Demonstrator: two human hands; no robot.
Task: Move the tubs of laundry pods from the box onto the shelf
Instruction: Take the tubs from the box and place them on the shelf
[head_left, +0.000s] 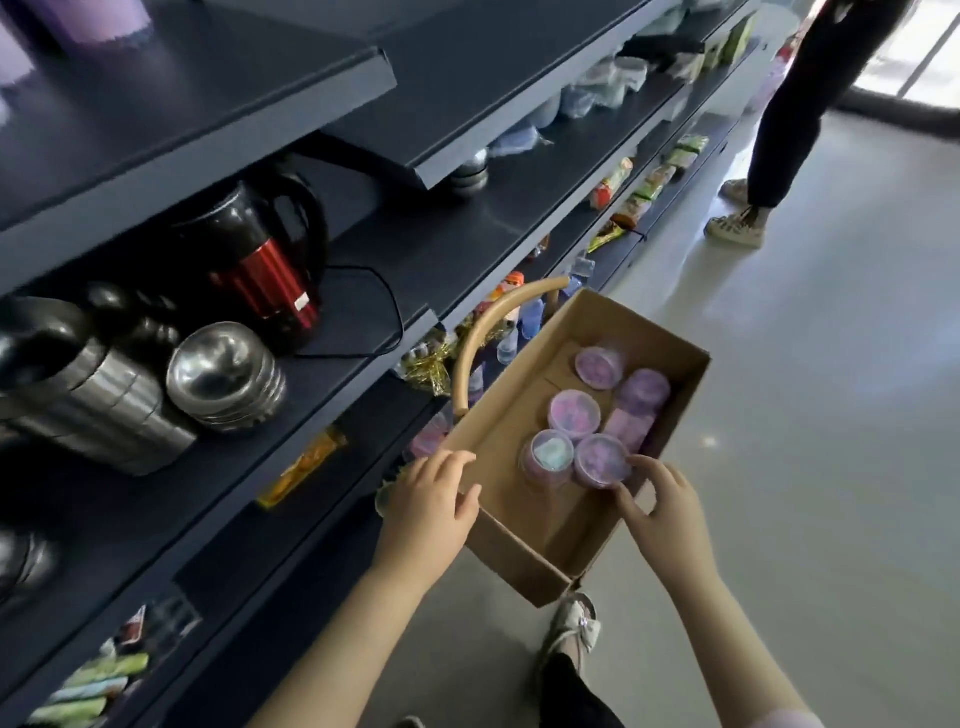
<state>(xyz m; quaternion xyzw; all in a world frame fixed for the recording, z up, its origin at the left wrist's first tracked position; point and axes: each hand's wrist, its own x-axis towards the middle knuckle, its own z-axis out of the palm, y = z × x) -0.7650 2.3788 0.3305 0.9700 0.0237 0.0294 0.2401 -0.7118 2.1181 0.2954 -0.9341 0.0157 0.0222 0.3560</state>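
Observation:
An open cardboard box (519, 566) stands on the floor against the dark shelving (311, 525). Several purple tubs of laundry pods sit in its far half, one at the back (598, 368) and one in the middle (574, 413). My right hand (660, 514) reaches in from the near right, and its fingers and thumb curl round the nearest tub (602, 460). My left hand (431, 499) lies palm down over the box's left rim by a low shelf. A clear rounded edge shows beneath it, and whether it holds that is unclear. A pink tub (428, 441) sits on that shelf just past its fingers.
A red and black kettle (265, 260) and stacked steel bowls (223, 379) fill the shelf above. A curved basket handle (483, 338) arches beside the box. Another person's legs (779, 130) stand at the far right. My shoe (571, 623) is beside the box's near corner.

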